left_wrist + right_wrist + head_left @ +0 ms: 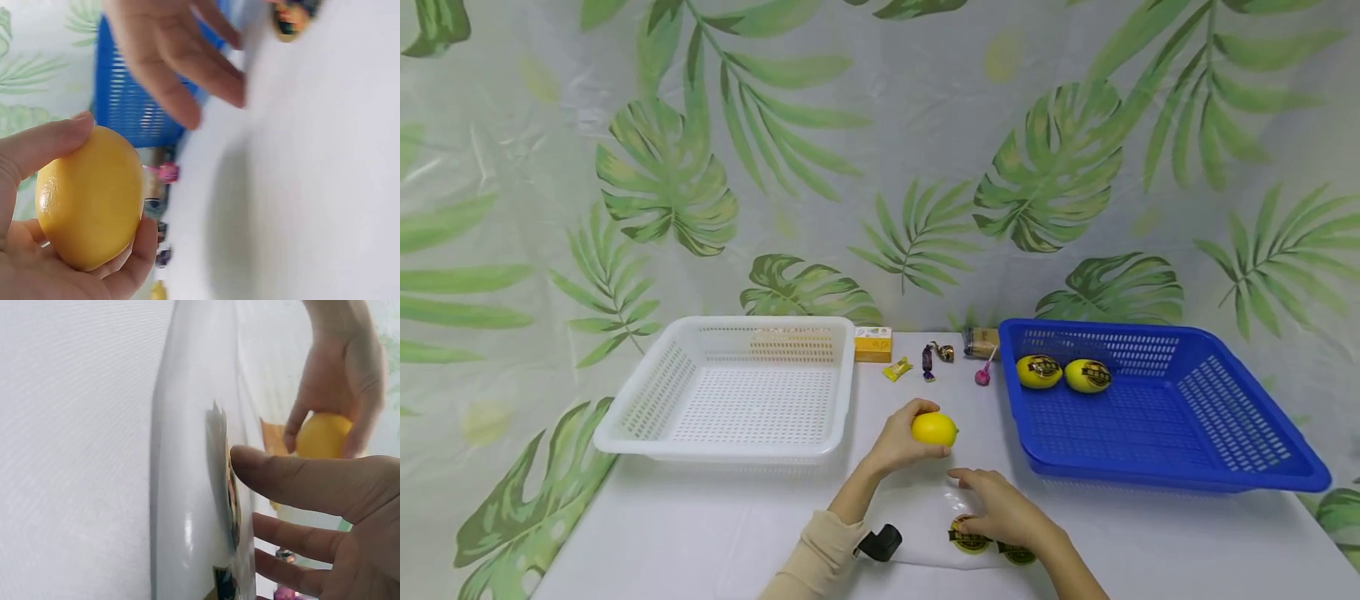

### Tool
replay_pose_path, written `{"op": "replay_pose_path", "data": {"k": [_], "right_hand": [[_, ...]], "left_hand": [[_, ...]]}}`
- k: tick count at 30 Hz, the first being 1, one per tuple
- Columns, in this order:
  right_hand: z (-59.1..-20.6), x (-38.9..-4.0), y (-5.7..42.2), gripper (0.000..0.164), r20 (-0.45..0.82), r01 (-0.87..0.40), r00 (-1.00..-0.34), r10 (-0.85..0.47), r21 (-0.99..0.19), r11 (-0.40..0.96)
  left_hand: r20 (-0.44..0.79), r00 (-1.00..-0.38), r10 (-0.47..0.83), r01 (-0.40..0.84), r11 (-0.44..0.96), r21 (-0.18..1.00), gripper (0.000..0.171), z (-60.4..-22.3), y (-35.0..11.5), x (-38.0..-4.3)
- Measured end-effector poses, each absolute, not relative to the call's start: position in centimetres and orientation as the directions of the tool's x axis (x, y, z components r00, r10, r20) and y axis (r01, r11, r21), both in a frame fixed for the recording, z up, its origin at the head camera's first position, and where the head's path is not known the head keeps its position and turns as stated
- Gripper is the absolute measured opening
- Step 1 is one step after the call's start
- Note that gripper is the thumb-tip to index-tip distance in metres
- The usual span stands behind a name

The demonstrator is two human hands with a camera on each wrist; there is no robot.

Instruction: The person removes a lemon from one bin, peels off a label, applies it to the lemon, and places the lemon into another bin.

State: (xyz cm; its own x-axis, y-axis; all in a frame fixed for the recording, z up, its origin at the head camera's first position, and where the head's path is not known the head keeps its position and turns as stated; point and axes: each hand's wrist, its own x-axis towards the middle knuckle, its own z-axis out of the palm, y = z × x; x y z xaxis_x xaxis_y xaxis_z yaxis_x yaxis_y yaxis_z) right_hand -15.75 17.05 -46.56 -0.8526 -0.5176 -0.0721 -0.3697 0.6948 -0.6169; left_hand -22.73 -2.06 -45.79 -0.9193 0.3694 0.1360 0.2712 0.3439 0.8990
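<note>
My left hand (906, 437) grips a plain yellow lemon (935, 429) above the middle of the table, its thumb and fingers around the fruit, as the left wrist view also shows. My right hand (1003, 510) hovers over a glossy plastic sheet (917, 533), fingers apart and nothing visibly held. Round black-and-gold stickers (970, 537) lie on that sheet beneath the right hand. In the right wrist view a sticker (232, 494) stands partly raised by the thumb; whether they touch, I cannot tell. Two lemons with such stickers (1039, 372) sit in the blue basket (1180, 483).
At the left stands a white basket (722, 450). Along the back lie an orange-and-white box (873, 344), a yellow wrapped candy (897, 369), a purple wrapped candy (927, 363), a pink lollipop (982, 377) and a brown packet (981, 342). A black curved object (882, 543) is by the left sleeve.
</note>
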Motion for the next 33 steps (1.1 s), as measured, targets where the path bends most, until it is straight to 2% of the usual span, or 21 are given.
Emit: {"op": "replay_pose_path", "data": {"k": [7,13,21,26,33], "right_hand": [[-47.6,-15.3,17.2,0.060,0.024,-0.405,-0.878,-0.478,-0.569,0.716],[-48.0,-15.4,17.1,0.059,0.032,-0.376,-0.897,-0.441,-0.580,0.723],[-47.8,-15.4,17.2,0.053,0.006,-0.336,-0.917,-0.400,-0.552,0.763],[-47.8,-15.5,17.2,0.041,-0.015,-0.315,-0.925,-0.381,-0.532,0.786],[-47.7,-15.6,17.2,0.026,-0.025,-0.315,-0.922,-0.386,-0.533,0.785]], "left_hand": [[0.142,-0.891,0.431,0.338,0.421,0.842,0.059,-48.1,-1.4,-23.5],[0.134,-0.875,0.465,0.370,0.467,0.803,0.060,-48.3,-1.7,-24.4],[0.058,-0.892,0.447,0.306,0.504,0.808,0.070,-48.7,-2.0,-24.9],[0.047,-0.911,0.409,0.266,0.497,0.826,0.076,-48.7,-2.5,-24.9],[0.093,-0.918,0.387,0.294,0.503,0.812,0.074,-48.8,-2.7,-25.0]]}}
